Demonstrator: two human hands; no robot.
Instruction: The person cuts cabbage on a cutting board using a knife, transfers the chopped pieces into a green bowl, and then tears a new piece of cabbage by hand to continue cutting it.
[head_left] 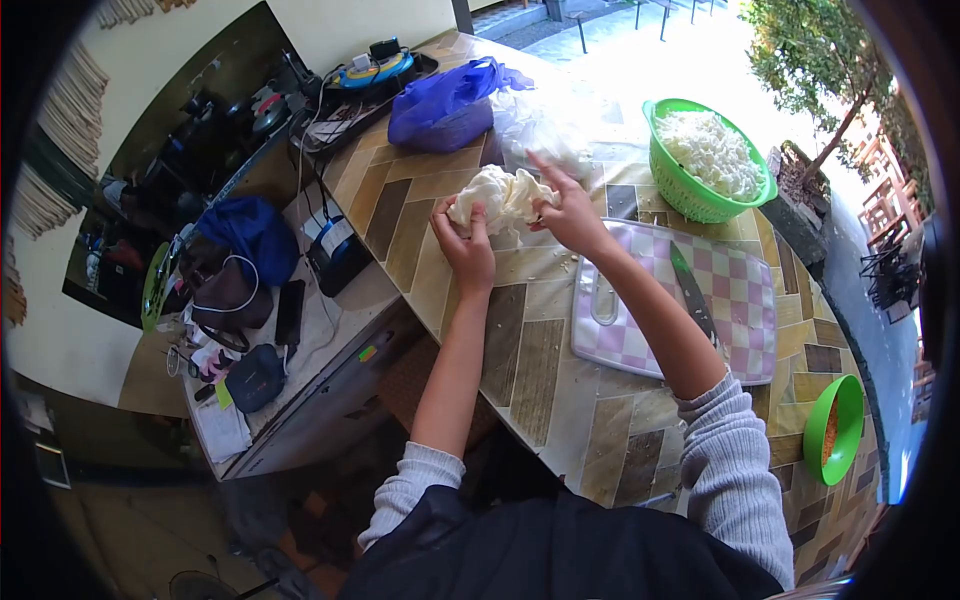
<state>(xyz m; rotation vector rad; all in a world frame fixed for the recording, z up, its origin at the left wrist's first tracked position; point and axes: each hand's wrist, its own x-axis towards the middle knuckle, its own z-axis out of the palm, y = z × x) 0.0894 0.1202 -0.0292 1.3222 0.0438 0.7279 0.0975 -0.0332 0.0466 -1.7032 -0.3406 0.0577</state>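
A cream-white crumpled bundle (487, 194) is between my hands above the table; I cannot make out whether it is leaves or a bag. My left hand (466, 246) grips its near left side, thumb up over the front. On its right side my right hand (571, 212) pinches an edge, the index finger pointing outward. Below my right forearm lies a pink-and-white checked cutting board (640, 330), with a knife (692, 292) on it. A green colander (692, 190) heaped with white shreds (709, 150) stands beyond the board. Behind the bundle sits a clear plastic bag (545, 130).
A purple plastic bag (442, 108) lies at the back left near a dark tray (365, 95) of items. At the right edge is a green bowl (846, 425) with orange contents. Left and lower, a cluttered counter (318, 335) holds bags and cables.
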